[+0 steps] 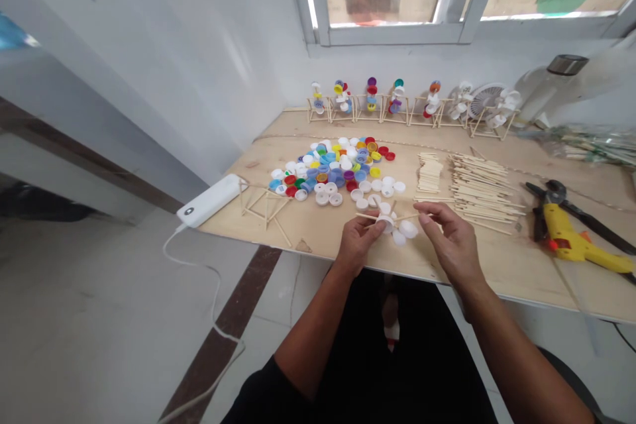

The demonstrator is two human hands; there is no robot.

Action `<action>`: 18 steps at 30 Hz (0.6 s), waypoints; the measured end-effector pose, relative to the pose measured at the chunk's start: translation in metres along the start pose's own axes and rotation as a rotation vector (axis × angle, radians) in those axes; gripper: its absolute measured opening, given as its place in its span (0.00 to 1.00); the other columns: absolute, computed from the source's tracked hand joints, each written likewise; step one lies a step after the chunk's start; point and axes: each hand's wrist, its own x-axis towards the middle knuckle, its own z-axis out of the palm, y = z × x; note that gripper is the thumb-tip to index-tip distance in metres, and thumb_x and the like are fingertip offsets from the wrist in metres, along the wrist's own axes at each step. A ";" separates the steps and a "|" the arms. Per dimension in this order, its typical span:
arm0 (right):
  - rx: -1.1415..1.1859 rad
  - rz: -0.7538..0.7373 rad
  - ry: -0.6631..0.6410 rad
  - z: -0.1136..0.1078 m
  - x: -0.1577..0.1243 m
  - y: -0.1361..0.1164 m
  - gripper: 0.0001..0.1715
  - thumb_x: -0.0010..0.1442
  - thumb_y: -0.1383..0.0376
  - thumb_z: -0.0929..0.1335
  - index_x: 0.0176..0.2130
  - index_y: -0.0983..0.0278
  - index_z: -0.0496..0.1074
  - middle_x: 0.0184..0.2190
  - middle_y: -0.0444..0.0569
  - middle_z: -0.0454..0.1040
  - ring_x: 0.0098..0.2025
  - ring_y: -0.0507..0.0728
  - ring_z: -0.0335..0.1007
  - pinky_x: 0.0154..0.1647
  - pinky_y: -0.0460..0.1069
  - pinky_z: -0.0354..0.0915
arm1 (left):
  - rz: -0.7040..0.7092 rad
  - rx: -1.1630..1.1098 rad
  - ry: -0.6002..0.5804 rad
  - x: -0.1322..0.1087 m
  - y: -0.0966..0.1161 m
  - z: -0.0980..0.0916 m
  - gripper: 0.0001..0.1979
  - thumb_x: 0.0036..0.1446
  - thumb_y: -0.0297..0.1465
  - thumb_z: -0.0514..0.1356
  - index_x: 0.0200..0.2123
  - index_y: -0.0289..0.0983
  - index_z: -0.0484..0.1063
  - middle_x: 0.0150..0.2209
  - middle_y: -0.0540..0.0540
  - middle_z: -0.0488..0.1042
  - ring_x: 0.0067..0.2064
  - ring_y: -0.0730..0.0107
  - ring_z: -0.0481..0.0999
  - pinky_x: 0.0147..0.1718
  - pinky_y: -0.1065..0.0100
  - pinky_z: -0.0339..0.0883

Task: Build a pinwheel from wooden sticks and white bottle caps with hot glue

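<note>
My left hand (358,238) is closed in a pinch on a small piece made of white bottle caps and thin wooden sticks (389,221), held just above the plywood board (517,265). My right hand (447,238) is at the piece's right side, its fingers pinched on the end of one stick by a white cap (408,229). Behind my hands lies a pile of coloured and white bottle caps (338,169).
Bundles of wooden sticks (479,192) lie to the right, with a yellow glue gun (576,242) and pliers beyond. A stick frame (265,205) and a white power bank (211,200) with cable sit at the left edge. Finished cap-and-stick models (397,103) line the back wall.
</note>
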 end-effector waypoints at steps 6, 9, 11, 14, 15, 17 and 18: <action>0.029 0.020 -0.009 -0.001 -0.002 0.000 0.12 0.58 0.58 0.67 0.40 0.60 0.74 0.41 0.48 0.75 0.45 0.57 0.69 0.48 0.53 0.61 | 0.014 0.003 -0.012 0.001 -0.002 -0.001 0.16 0.43 0.40 0.68 0.32 0.34 0.77 0.38 0.44 0.79 0.37 0.65 0.77 0.42 0.65 0.66; 0.037 0.039 -0.046 -0.001 -0.004 0.002 0.12 0.58 0.58 0.67 0.40 0.60 0.74 0.40 0.48 0.75 0.43 0.57 0.69 0.47 0.53 0.62 | 0.015 0.010 -0.003 0.001 0.000 0.000 0.17 0.43 0.40 0.69 0.32 0.34 0.77 0.38 0.43 0.79 0.37 0.65 0.77 0.42 0.65 0.66; 0.042 0.054 -0.066 -0.002 -0.005 0.004 0.13 0.58 0.57 0.67 0.41 0.60 0.74 0.39 0.48 0.75 0.42 0.57 0.69 0.46 0.53 0.62 | 0.006 0.010 0.000 0.000 0.001 0.001 0.17 0.42 0.40 0.69 0.33 0.33 0.77 0.36 0.44 0.79 0.37 0.64 0.77 0.42 0.64 0.66; 0.057 0.072 -0.098 -0.001 -0.007 0.008 0.14 0.57 0.56 0.67 0.42 0.60 0.74 0.41 0.48 0.75 0.43 0.57 0.69 0.47 0.53 0.62 | -0.003 -0.006 0.001 0.000 0.003 0.002 0.18 0.41 0.40 0.69 0.34 0.34 0.77 0.33 0.44 0.79 0.36 0.64 0.77 0.42 0.64 0.66; 0.063 0.079 -0.110 -0.001 -0.008 0.009 0.15 0.57 0.56 0.68 0.42 0.60 0.74 0.41 0.48 0.75 0.43 0.57 0.69 0.47 0.54 0.62 | -0.005 -0.005 0.002 0.000 0.003 0.003 0.19 0.41 0.40 0.70 0.34 0.34 0.77 0.33 0.45 0.79 0.36 0.63 0.77 0.42 0.64 0.66; 0.069 0.088 -0.126 0.000 -0.008 0.011 0.16 0.57 0.55 0.68 0.43 0.60 0.73 0.41 0.49 0.76 0.43 0.58 0.70 0.47 0.54 0.63 | -0.012 0.004 0.006 -0.001 0.004 0.003 0.19 0.40 0.40 0.70 0.33 0.34 0.77 0.33 0.44 0.79 0.37 0.63 0.77 0.42 0.64 0.66; 0.069 0.090 -0.127 0.000 -0.008 0.012 0.17 0.57 0.55 0.68 0.44 0.60 0.73 0.41 0.49 0.76 0.43 0.58 0.70 0.47 0.55 0.63 | -0.016 0.008 0.008 -0.001 0.004 0.003 0.19 0.40 0.41 0.70 0.33 0.34 0.77 0.34 0.44 0.80 0.37 0.63 0.77 0.42 0.64 0.66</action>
